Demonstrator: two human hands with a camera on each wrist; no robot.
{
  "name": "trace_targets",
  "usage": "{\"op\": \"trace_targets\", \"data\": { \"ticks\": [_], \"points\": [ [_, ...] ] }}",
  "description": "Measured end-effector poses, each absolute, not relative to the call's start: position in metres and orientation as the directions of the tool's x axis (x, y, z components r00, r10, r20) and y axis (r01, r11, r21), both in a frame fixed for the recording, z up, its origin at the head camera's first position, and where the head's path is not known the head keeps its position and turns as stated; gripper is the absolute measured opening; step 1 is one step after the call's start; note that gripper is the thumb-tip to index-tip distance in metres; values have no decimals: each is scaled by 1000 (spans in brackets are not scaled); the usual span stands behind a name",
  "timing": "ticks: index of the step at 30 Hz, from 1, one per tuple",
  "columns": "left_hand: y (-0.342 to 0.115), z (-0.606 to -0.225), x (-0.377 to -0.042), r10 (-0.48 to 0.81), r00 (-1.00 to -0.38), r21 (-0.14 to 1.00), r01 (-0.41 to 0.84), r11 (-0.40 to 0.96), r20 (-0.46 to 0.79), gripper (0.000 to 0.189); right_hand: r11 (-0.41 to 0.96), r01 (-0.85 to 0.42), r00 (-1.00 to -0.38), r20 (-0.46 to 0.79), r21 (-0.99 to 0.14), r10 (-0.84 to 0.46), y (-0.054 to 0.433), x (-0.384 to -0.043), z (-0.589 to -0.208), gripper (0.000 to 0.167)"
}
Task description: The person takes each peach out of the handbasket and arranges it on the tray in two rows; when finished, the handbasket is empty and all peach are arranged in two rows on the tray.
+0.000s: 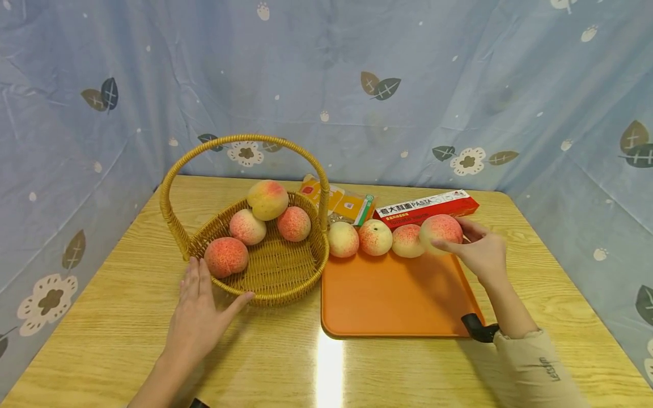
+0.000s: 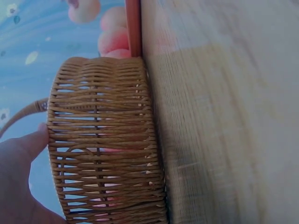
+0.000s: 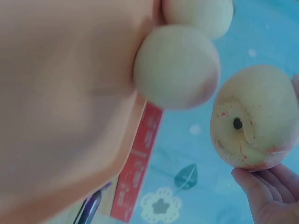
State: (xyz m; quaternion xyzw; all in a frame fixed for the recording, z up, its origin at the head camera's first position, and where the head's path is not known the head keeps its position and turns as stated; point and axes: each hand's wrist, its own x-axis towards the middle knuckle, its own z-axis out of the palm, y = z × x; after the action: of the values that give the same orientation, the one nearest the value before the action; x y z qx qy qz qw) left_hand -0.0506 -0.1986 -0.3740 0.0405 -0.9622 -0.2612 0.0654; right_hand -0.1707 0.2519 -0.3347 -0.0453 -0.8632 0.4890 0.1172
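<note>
My right hand (image 1: 482,252) holds a pink and cream peach (image 1: 441,233) between thumb and fingers, above the far right part of an orange tray (image 1: 393,306). In the right wrist view, that peach (image 3: 254,116) shows a small dark hole. Three more peaches line the tray's far edge, among them one peach (image 1: 374,237) with its stem end up. My left hand (image 1: 196,323), fingers straight, rests against the near left rim of a wicker basket (image 1: 285,263); its thumb touches the rim in the left wrist view. Several peaches lie in the basket, including a yellowish one (image 1: 267,200) on top.
Behind the tray lies a red and white pasta box (image 1: 428,208), with an orange and clear food packet (image 1: 347,205) to its left. The basket's tall arched handle (image 1: 245,137) stands upright. A blue patterned curtain (image 1: 326,85) encloses the wooden table (image 1: 102,317) at the back and sides.
</note>
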Motion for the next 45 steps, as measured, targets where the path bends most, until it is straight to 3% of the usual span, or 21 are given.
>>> {"op": "trace_targets", "data": {
  "ticks": [9,19,37,45],
  "points": [
    [-198,-374,-51,-113,-987,508,-42,861,111,112,561,57,-967,95,-826,237,272,-182,-345,71],
    [-199,-374,-51,-113,-987,502,-42,864,113,112,685,130,-974,36,-717,223,281,-202,-359,74],
    [-198,-374,-51,-116,-986,502,-43,864,115,112,803,20,-999,15,-596,36,281,-213,-361,74],
    [-197,-375,-51,-119,-986,501,-44,864,120,112,809,41,-999,-45,-586,18,279,-213,-357,87]
  ]
}}
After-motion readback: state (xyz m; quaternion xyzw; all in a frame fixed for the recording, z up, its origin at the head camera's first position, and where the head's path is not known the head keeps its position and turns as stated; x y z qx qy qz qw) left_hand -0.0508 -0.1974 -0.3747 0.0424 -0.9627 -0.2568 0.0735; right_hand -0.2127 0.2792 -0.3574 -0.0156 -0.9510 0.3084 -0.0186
